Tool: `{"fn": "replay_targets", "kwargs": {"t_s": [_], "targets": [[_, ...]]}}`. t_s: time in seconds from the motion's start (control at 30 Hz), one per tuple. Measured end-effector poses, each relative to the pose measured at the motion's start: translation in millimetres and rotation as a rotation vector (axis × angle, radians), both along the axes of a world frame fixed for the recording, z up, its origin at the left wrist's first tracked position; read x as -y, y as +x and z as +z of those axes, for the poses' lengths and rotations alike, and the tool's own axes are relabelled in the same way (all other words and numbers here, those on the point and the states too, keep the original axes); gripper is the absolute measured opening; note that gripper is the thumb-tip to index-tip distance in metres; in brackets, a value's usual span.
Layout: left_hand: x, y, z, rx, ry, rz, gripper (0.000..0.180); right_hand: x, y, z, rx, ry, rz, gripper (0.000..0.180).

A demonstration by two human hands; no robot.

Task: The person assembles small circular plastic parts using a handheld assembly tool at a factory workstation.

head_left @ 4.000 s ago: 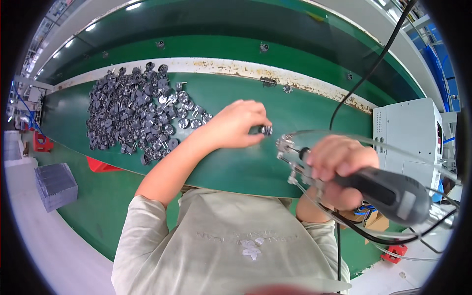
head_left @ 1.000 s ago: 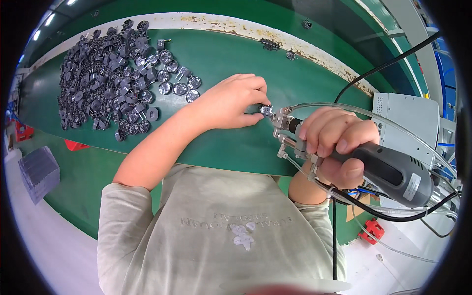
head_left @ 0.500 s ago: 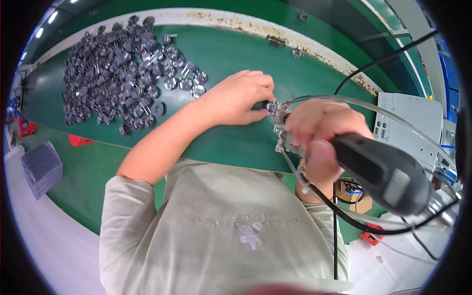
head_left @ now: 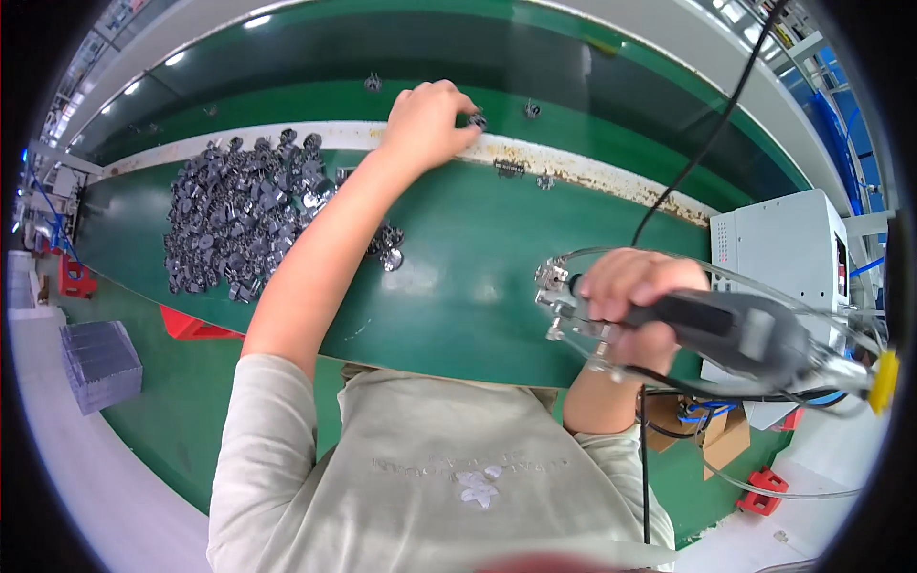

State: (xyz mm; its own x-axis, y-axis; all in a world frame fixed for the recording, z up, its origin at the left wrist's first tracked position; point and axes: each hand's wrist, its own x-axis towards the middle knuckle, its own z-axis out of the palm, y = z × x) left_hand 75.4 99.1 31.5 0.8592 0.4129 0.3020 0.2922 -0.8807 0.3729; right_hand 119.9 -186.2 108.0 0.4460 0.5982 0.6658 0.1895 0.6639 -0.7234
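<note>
Your left hand (head_left: 428, 124) reaches to the far side of the green worktop (head_left: 458, 286), with its thumb and fingers pinched around a small dark pronged component (head_left: 479, 122), which sits above the chipped white ledge (head_left: 611, 174) and is too small to make out in detail. Your right hand (head_left: 642, 296) is wrapped around a grey-and-black handheld power tool (head_left: 731, 329), its body slightly blurred; the metal head (head_left: 554, 277) points to your left over the worktop, well apart from the component. A clear tube (head_left: 755, 279) runs from that head back past your knuckles. On the left side of the worktop you have a heap of dark round components (head_left: 229, 220), many with pins showing, and your left forearm crosses in front of its right part; a small cluster of components (head_left: 390, 246) lies just to the right of that forearm. Beyond the ledge, two pronged parts stand apart on the green strip, one to the left (head_left: 373, 83) of your held piece and one to the right (head_left: 531, 109). A white machine housing (head_left: 783, 253) stands at your right, and a black cable (head_left: 712, 138) hangs behind the tool.
</note>
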Motion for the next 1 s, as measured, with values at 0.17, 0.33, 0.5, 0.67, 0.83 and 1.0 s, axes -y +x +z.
{"fn": "replay_targets", "kwargs": {"t_s": [0.17, 0.33, 0.5, 0.67, 0.83, 1.0], "targets": [[-33, 38, -31, -0.042, 0.127, 0.251, 0.048, -9, -12, -8, -0.091, -0.083, -0.036, 0.040], [9, 78, -31, -0.026, 0.094, 0.088, 0.047, -3, -17, -11, -0.233, -0.015, -0.012, 0.029], [28, 66, -27, 0.034, -0.088, -0.127, 0.028, 3, -3, -19, -0.142, 0.014, -0.056, 0.028], [91, -47, -6, -0.054, -0.267, -0.589, 0.031, 3, 1, 3, -0.087, -0.023, -0.059, 0.031], [107, -69, -19, -0.050, -0.391, -0.569, 0.034, -3, -2, -5, -0.166, -0.005, 0.002, 0.032], [106, -73, -33, 0.055, -0.433, -0.556, 0.031, -11, -1, -14, -0.157, -0.042, 0.025, 0.031]]}}
